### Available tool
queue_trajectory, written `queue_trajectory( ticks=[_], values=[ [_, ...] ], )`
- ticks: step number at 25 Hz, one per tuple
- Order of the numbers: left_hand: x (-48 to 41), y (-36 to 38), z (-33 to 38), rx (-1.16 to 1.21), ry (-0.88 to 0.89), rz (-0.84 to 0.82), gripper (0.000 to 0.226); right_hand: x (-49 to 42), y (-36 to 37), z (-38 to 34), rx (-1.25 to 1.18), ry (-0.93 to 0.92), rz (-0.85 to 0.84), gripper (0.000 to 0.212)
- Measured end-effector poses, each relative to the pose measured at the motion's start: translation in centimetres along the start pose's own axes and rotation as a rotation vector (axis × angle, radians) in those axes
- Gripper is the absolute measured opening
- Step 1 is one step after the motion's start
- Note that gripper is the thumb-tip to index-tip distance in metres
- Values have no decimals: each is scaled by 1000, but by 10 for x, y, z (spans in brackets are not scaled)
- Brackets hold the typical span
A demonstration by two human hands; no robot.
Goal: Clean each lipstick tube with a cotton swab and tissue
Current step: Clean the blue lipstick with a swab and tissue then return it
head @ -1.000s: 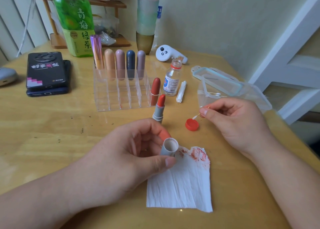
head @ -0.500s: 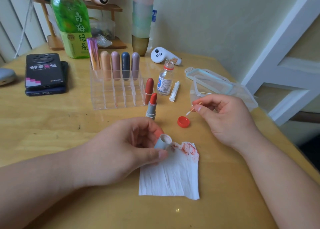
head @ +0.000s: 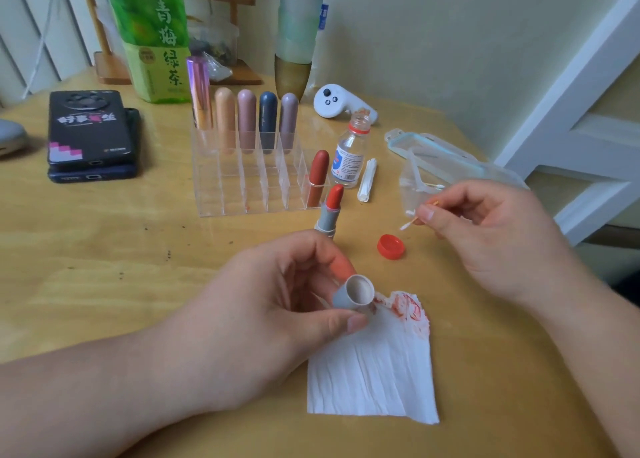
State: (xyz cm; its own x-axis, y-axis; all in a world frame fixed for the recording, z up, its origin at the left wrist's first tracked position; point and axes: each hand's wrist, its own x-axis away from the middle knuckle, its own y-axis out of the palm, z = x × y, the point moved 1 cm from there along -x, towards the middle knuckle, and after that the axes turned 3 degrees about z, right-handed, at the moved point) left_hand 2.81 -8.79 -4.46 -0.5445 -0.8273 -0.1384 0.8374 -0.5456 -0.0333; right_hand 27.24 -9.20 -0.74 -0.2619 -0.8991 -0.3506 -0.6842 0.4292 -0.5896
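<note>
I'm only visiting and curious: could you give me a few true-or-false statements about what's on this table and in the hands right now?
1. The left hand holds a gray lipstick cap. True.
2. The right hand is empty. False: it pinches a cotton swab.
3. The small bottle has its lid on. False: it is open, and a red cap lies on the table.
4. The tissue bears red smears. True.
5. The uncapped lipstick lies flat. False: it stands upright beside the clear organizer.
</note>
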Motion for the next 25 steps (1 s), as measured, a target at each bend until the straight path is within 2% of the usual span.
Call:
queue_trajectory(
  ticks=[3,6,10,14,17,19,25],
  values=[
    [-1,0,-2,-14,-5,14,27,10,2,7,-60,-40,50,11],
    [-2,0,-4,-14,-31,24,23,9,2,13,-69,-59,29,6],
    [-2,0,-2,-27,-58,22,22,15,0,11,-360,-49,48,13],
    [-3,-1,-4,-72,-69,3,22,38,1,-10,-555,-269,-71,7],
    [-2,-2,-4,-119,-53,-12,21,47,8,-17,-541,-362,-142,7],
    [-2,-2,-3,-171,-56,-32,22,49,10,-18,-489,-382,-143,14],
    [-3,-2,-3,-203,-55,-80,26,52,12,-19,-373,-411,-161,15]
  ],
)
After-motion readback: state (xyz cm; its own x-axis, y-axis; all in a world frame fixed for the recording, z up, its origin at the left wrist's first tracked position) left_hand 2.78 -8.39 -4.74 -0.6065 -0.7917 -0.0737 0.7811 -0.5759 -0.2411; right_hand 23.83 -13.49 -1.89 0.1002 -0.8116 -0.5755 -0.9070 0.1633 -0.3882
